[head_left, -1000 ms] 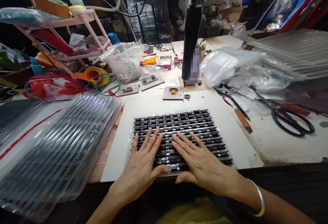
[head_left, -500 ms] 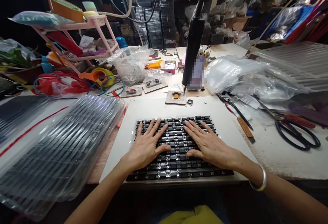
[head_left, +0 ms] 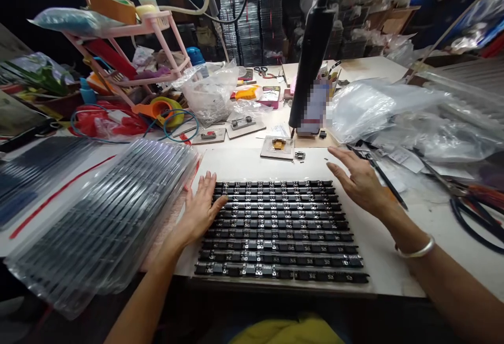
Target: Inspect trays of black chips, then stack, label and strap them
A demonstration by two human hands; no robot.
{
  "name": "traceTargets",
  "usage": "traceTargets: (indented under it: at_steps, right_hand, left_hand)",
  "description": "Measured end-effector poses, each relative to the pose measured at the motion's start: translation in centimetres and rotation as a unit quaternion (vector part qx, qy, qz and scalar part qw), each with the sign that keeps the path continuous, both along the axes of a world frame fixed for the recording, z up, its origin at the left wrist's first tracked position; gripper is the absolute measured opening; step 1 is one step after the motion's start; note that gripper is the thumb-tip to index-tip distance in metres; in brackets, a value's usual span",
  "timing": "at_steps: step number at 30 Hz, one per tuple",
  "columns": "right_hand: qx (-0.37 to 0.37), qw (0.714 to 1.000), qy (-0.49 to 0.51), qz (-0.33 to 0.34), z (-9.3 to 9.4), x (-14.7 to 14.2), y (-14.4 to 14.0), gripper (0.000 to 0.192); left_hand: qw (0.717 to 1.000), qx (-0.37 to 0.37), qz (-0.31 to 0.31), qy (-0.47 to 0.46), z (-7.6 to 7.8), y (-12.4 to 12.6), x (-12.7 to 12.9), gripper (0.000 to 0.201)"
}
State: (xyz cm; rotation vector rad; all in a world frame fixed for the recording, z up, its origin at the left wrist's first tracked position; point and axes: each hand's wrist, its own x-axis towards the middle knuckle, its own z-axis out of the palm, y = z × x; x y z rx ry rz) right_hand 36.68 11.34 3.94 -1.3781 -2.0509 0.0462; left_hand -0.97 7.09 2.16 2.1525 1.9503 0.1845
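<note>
Several rows of black component strips (head_left: 279, 228) lie side by side on a white board (head_left: 244, 163) in front of me. My left hand (head_left: 200, 208) rests flat at the left edge of the strips, fingers spread, thumb touching the rows. My right hand (head_left: 360, 178) hovers open just past the upper right corner of the strips, holding nothing. A silver bangle (head_left: 415, 249) is on my right wrist.
A stack of clear plastic trays (head_left: 102, 223) lies at my left. A small fixture (head_left: 277, 146) and a black lamp post (head_left: 311, 55) stand behind the board. Black scissors (head_left: 472, 212), tweezers (head_left: 378, 173) and plastic bags (head_left: 378, 105) lie at right. A pink rack (head_left: 129, 44) stands far left.
Both hands have slid off the top of the strips and moved apart: the left to the left edge, the right up and out past the right corner. The whole block of strips is uncovered.
</note>
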Motion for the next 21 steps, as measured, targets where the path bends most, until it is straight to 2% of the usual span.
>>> traceTargets:
  at_steps: [3,5,9,12,16,18,21]
  right_hand:
    - [0.016,1.0,0.004,-0.011,-1.7,0.8,0.5,0.038]
    - [0.006,1.0,-0.004,-0.003,-2.4,1.1,0.3,0.035]
    - [-0.004,1.0,0.011,-0.011,-2.5,1.4,-0.1,0.034]
    - [-0.007,1.0,0.021,-0.017,-2.3,1.5,0.0,0.033]
    - [-0.023,1.0,0.011,-0.015,-2.3,1.3,-0.1,0.033]
    - [-0.028,0.999,0.011,-0.014,-2.4,1.1,-0.2,0.032]
    - [-0.034,0.999,0.017,-0.014,-2.5,0.9,-0.4,0.033]
  left_hand:
    - [0.999,-0.016,-0.016,-0.029,-1.0,-0.3,0.1,0.077]
    - [0.998,-0.02,-0.026,-0.049,-1.1,-0.4,0.4,0.077]
    - [0.997,-0.013,-0.01,-0.077,0.0,-1.2,0.2,0.074]
    - [0.998,0.023,-0.019,-0.056,1.4,-3.2,0.2,0.07]
    - [0.993,0.079,-0.087,0.015,2.5,-7.6,1.9,0.058]
    - [0.981,0.113,-0.143,0.06,2.5,-9.7,3.4,0.058]
    - [0.957,0.15,-0.218,0.117,1.9,-11.7,5.8,0.067]
